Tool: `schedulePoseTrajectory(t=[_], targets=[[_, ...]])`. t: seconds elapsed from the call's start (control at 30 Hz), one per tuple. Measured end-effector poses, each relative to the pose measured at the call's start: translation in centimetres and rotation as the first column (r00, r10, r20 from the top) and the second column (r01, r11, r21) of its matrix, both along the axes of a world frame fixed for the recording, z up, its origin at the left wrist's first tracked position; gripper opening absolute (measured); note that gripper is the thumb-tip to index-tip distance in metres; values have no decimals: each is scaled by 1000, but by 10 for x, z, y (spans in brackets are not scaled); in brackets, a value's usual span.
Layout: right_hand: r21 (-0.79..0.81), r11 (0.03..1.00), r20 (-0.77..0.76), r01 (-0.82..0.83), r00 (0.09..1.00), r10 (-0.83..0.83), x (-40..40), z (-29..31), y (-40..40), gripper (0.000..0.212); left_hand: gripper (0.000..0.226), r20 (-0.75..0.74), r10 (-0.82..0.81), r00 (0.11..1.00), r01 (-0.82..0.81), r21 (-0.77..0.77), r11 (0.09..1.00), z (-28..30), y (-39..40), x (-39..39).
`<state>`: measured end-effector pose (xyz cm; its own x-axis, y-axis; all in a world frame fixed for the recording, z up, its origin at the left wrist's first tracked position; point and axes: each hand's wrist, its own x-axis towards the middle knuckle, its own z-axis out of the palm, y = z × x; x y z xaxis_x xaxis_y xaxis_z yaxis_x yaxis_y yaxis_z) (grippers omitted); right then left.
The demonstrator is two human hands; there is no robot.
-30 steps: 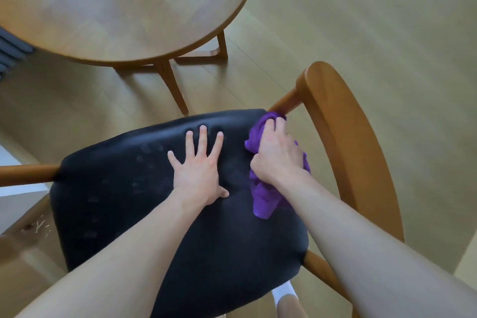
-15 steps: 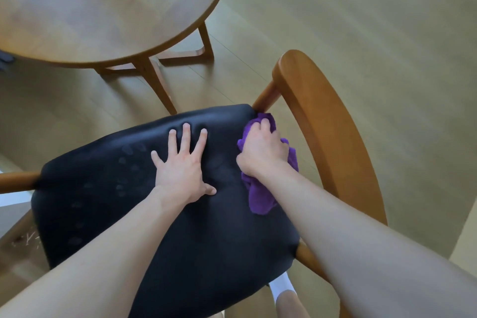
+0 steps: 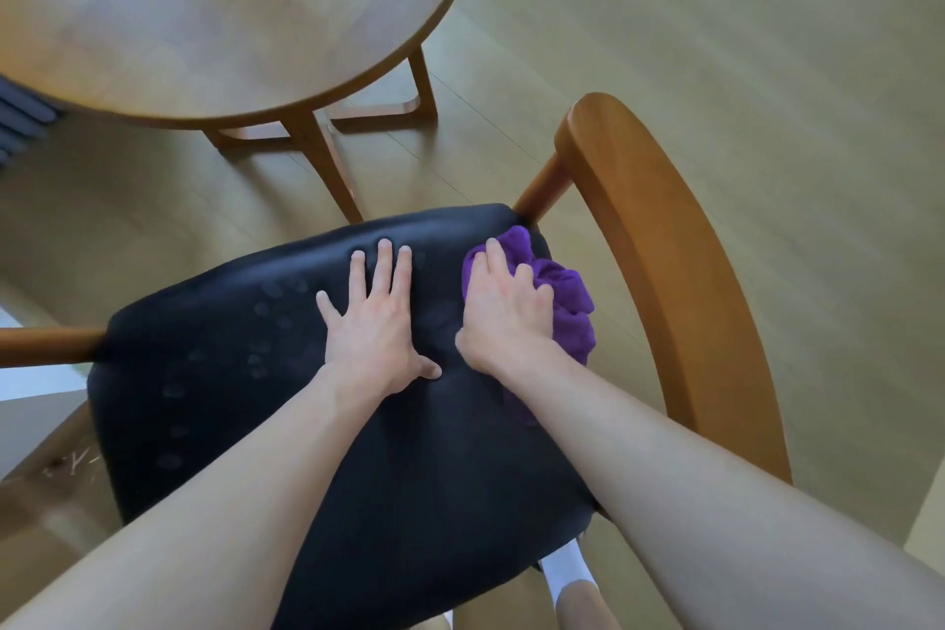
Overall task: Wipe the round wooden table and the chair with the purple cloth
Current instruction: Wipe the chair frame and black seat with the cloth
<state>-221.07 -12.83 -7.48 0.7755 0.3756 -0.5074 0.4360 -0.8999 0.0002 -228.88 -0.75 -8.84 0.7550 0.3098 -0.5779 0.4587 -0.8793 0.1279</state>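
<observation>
Right hand (image 3: 503, 310) presses the purple cloth (image 3: 567, 307) onto the chair (image 3: 255, 399); left hand (image 3: 376, 317) lies spread flat.

Right hand (image 3: 503, 310) presses purple cloth (image 3: 567, 302) on chair seat (image 3: 230, 373).

Chair seat (image 3: 245, 404) near centre; table (image 3: 215, 15) far left, apart from it. Backrest (image 3: 680, 281) right of seat. Left hand (image 3: 376, 322) flat on seat; right hand (image 3: 503, 307) just right of it, on cloth (image 3: 570, 302) at seat's far-right corner.
</observation>
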Motion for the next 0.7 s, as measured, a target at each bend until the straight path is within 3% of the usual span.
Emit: schedulePoseTrajectory(t=[0.07,0.13,0.2,0.27,0.33,0.4,0.47,0.53,0.57,0.63,0.7], targets=[[16,999,6,-33,999,33,-5,-2,17,104,150,31,16,999,-16,-7,1000,-2,2,-4],[32,967,63,-253,966,250,-14,-5,17,110,148,64,11,998,-11,-8,1000,-3,4,-9],[42,892,90,-449,891,444,-11,-4,1,101,145,88,-2,996,2,2,1000,-3,5,-14],[60,929,106,-366,927,359,11,-4,-13,84,142,111,-15,994,11,32,999,-2,5,-19],[52,997,59,-64,996,61,35,-1,-17,75,139,106,-35,994,29,52,998,0,3,-21],[35,999,35,-7,999,6,36,3,-9,75,136,89,-56,994,50,78,996,3,0,-20],[85,974,97,-209,975,201,13,1,-4,80,132,73,-63,995,56,86,995,6,-4,-17],[101,890,115,-444,894,433,-15,-2,-13,88,125,73,-59,996,53,82,995,10,-8,-16],[105,867,105,-487,872,478,-20,-3,-20,89,121,77,-57,995,51,77,996,13,-9,-17],[132,927,99,-351,935,340,-8,-4,-26,87,114,93,-58,994,53,58,997,17,-10,-23],[114,992,57,-57,997,51,10,-1,-15,90,113,105,-67,992,64,36,997,18,-8,-31]])
